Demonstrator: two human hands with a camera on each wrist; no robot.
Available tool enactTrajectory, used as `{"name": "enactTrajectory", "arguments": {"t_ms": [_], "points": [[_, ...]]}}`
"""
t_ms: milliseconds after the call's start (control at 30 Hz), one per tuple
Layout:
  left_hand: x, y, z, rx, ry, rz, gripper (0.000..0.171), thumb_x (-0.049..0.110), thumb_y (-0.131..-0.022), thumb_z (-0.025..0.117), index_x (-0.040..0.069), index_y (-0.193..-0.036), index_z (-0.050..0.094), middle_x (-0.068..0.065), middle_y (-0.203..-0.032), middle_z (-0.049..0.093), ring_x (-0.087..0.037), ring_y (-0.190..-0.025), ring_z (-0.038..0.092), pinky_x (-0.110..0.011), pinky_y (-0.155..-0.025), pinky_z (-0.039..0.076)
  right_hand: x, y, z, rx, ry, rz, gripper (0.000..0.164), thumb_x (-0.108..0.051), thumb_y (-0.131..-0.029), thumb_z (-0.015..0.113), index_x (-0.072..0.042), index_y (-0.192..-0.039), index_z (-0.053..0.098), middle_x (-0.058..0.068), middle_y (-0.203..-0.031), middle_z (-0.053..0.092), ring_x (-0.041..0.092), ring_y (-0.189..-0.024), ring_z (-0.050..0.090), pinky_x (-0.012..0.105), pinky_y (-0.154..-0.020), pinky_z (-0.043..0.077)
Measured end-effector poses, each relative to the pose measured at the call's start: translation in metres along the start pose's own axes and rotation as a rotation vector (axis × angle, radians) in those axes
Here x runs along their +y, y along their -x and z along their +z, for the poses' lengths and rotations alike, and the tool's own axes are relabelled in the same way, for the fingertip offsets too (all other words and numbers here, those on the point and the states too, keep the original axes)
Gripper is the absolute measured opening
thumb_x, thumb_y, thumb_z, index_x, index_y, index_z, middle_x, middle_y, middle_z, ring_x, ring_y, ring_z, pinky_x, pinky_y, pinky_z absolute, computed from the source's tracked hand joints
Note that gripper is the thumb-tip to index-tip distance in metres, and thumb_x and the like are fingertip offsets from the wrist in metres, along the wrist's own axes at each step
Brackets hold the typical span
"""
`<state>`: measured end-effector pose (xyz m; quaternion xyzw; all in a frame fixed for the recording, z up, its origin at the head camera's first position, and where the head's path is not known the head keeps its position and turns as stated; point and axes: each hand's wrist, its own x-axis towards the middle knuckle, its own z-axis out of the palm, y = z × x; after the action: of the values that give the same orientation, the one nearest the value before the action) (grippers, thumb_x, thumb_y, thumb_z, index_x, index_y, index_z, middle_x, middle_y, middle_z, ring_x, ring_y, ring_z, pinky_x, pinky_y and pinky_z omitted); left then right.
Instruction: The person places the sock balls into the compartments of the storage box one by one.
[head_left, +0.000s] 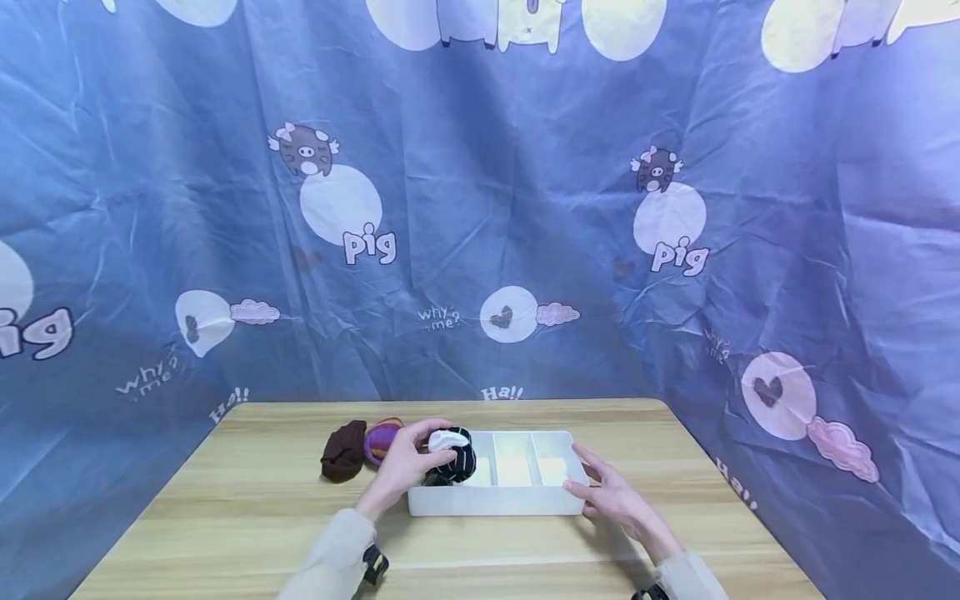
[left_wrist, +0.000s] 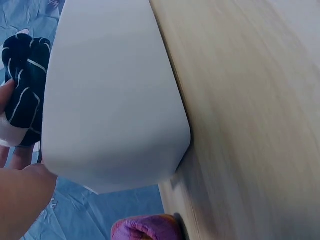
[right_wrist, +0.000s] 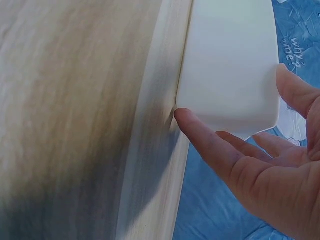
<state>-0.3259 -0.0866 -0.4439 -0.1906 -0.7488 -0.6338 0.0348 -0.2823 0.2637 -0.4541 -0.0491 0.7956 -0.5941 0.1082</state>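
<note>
In the head view my left hand [head_left: 408, 458] grips a rolled-up black sock [head_left: 463, 462] with white lines and a white patch. It is over the left end of a white divided box [head_left: 495, 500]. The left wrist view shows the sock [left_wrist: 30, 95] behind the box wall [left_wrist: 115, 100], partly hidden by fingers. My right hand [head_left: 611, 496] rests at the box's right end. Its spread, fairly straight fingers touch the corner and end wall in the right wrist view. Something dark [head_left: 437, 480] shows low in the leftmost compartment, too hidden to identify.
Left of the box lie a dark brown cloth bundle [head_left: 345, 450] and a purple and orange cloth roll [head_left: 381, 440], partly behind my left hand. The wooden table [head_left: 247, 492] ends at a blue printed curtain [head_left: 465, 208].
</note>
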Motion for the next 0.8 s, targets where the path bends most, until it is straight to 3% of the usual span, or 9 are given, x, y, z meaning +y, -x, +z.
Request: {"name": "enactTrajectory", "arguments": {"t_ms": [200,433,800], "points": [[-0.003,-0.008,0.011,0.011,0.006,0.013,0.046,0.006,-0.081,0.078,0.003,-0.124,0.064,-0.016,-0.112,0.069,-0.01,-0.087,0.064,-0.02,-0.074,0.053,0.001,-0.002,-0.002,0.04,0.022,0.011,0.083,-0.02,-0.091,0.07,-0.009,-0.156,0.02,0.038,-0.153,0.021,0.023,-0.097,0.065,0.04,-0.076,0.056],[-0.006,-0.011,0.021,0.0,-0.027,0.005,0.045,-0.002,-0.082,0.074,-0.004,-0.125,0.061,-0.023,-0.114,0.067,-0.013,-0.09,0.065,-0.019,-0.076,0.053,0.005,-0.003,0.002,0.037,0.022,0.029,0.083,-0.019,-0.091,0.07,-0.01,-0.156,0.02,0.038,-0.153,0.021,0.022,-0.094,0.065,0.038,-0.073,0.056],[-0.011,-0.021,0.028,-0.025,-0.043,0.023,0.047,0.004,-0.08,0.078,0.002,-0.125,0.063,-0.018,-0.115,0.07,-0.013,-0.088,0.066,-0.02,-0.074,0.054,0.0,-0.006,0.001,0.013,0.0,0.024,0.082,-0.019,-0.092,0.068,-0.011,-0.157,0.017,0.036,-0.154,0.018,0.026,-0.105,0.063,0.04,-0.082,0.057]]}}
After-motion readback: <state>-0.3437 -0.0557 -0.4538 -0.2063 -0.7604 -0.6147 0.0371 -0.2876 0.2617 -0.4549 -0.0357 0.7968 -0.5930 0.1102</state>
